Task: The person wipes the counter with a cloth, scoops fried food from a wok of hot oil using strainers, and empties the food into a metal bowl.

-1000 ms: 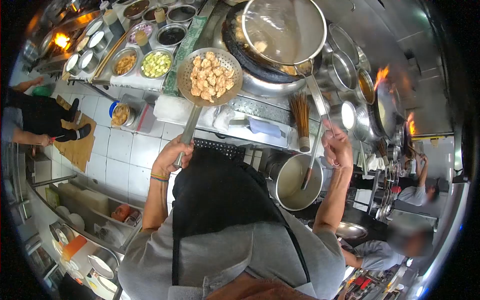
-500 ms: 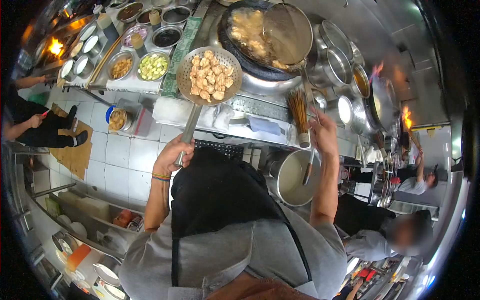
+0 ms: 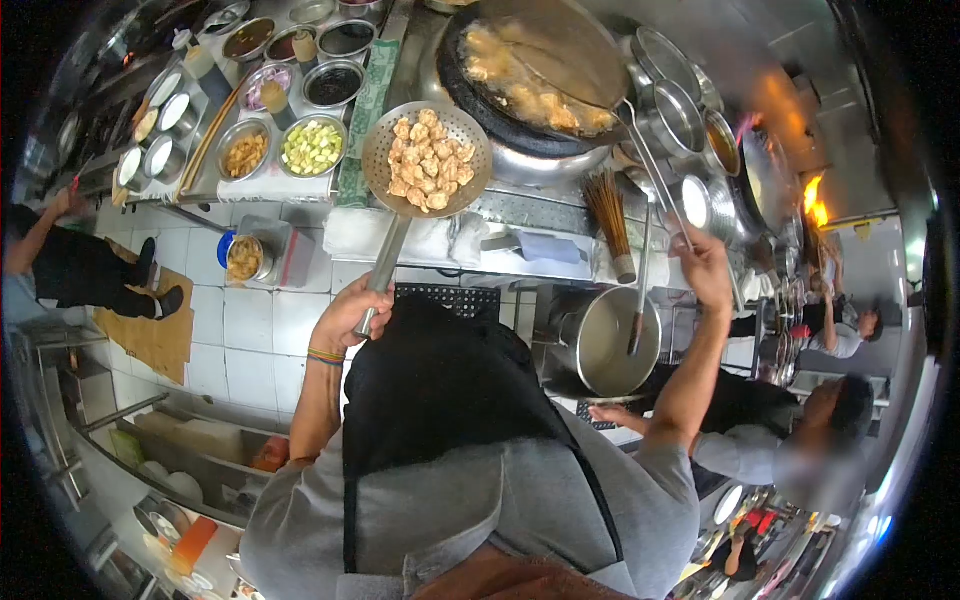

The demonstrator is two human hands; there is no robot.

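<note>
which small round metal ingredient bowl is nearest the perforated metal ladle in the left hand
The small metal bowl of pale green chopped pieces, beside the perforated metal ladle; the rest sit farther.

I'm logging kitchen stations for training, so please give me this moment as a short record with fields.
Left hand: grips the handle of a perforated ladle
Ladle load: light-brown pieces
Right hand: holds a wide strainer by its handle
Strainer position: at the wok; contact with the contents unclear
Wok contents: golden-brown pieces
Near right hand: bamboo brush, metal pot
</note>
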